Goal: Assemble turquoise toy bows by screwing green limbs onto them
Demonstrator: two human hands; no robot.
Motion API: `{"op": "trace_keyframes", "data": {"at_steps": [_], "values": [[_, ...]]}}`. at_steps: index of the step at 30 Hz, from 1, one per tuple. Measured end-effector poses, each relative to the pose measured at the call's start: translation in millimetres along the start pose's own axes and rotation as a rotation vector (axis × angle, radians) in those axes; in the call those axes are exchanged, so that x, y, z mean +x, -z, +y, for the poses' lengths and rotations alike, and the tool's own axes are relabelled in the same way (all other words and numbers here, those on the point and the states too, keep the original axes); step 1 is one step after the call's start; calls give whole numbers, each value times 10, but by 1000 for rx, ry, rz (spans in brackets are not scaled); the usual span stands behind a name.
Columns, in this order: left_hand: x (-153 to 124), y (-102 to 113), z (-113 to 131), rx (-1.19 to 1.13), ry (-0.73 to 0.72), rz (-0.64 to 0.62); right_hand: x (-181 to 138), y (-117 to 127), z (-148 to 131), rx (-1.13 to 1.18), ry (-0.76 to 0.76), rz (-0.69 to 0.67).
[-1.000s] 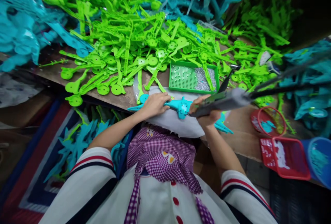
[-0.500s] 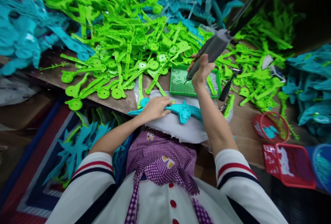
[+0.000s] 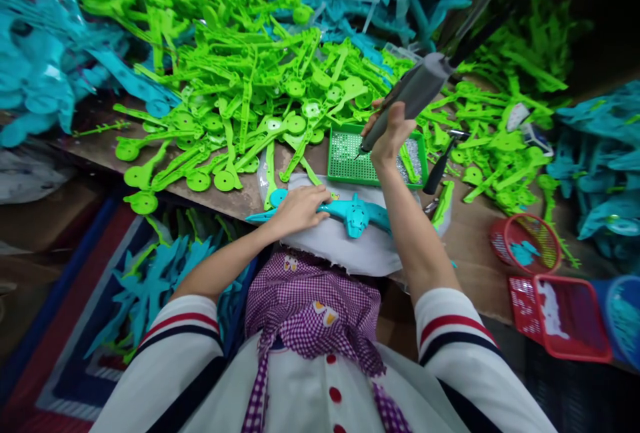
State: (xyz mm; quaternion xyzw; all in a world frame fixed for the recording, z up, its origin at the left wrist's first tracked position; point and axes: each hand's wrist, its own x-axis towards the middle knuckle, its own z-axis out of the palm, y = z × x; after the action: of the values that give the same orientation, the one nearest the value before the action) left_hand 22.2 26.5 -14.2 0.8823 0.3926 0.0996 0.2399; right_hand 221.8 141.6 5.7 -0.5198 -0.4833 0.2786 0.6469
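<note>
Glossy turquoise, slim, with a chunky dotted bulge mid-length: that's the plastic piece (image 3: pixel 357 215), lying on the white cloth (image 3: pixel 345 254), long axis running left to right across the person's front, bulge towards the body, right end passing behind the forearm. The left hand (image 3: pixel 300 210) has its grip closed over it; the right hand (image 3: pixel 393 140) has its grip wrapped round a grey screwdriver (image 3: pixel 423 86), tip down at the green tray (image 3: pixel 345 179). Brown surface (image 3: pixel 473 246), lime-green parts (image 3: pixel 225 86) heaped behind, dark corner upper right.

assembly wkshop: heaped plastic pts (image 3: pixel 235 66), pwr driver (image 3: pixel 420 90)
</note>
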Motion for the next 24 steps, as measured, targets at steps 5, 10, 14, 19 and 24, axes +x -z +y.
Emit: {"op": "trace_keyframes", "data": {"at_steps": [5, 10, 14, 19, 24], "values": [[5, 6, -13, 9, -2, -3, -135, 298, -516, 177, 75, 128], [11, 7, -13, 18, 2, -6, -776, 874, -756, 138, -2, -61], [16, -7, -26, 30, 12, 6, -1032, 1046, -631, 158, -24, -47], [12, -8, -39, 43, 14, 4, -979, 995, -547, 217, -27, -56], [5, 6, -17, 23, 13, 18, -960, 911, -504, 179, -90, -51]]}}
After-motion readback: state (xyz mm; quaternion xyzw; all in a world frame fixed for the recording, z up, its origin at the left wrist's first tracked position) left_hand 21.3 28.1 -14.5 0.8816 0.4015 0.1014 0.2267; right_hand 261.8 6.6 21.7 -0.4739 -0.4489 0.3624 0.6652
